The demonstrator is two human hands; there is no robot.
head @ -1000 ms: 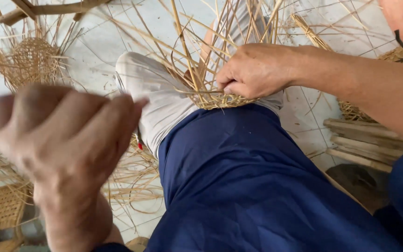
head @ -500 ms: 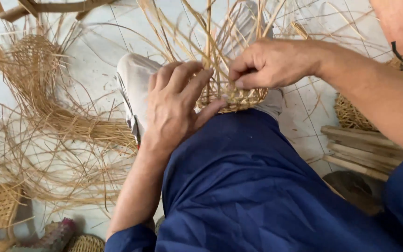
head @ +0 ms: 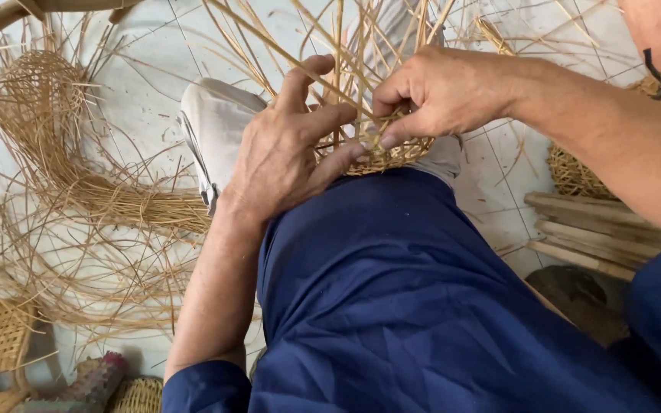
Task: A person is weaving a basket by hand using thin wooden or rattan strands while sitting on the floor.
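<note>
- Both of your hands meet on the small woven basket base (head: 392, 153), which rests on your knee over the blue trouser leg (head: 392, 291).
- Your left hand (head: 292, 153) lies flat against the near edge of the weave; its fingers (head: 330, 118) are spread and only lightly curled, the fingertips pressing the woven rim and a few upright straw stakes (head: 338, 53) rather than closing on anything.
- Your right hand (head: 437, 88) comes in from the far side, with thumb and forefinger pinched tight on a thin straw strand at the rim, just beside your left fingertips. The other fingers are curled under.
- Many loose stakes fan up and outward from the weave, passing between and beyond your fingers.
- Just behind your left knuckles sits a pale shoe (head: 216, 122) on the tiled floor (head: 139, 84).
- Well to the left of your left hand lies a curved bundle of straw (head: 63, 153).
- Beyond your right wrist sit a stack of wooden slats (head: 590, 229) and part of another woven basket (head: 575, 172).
</note>
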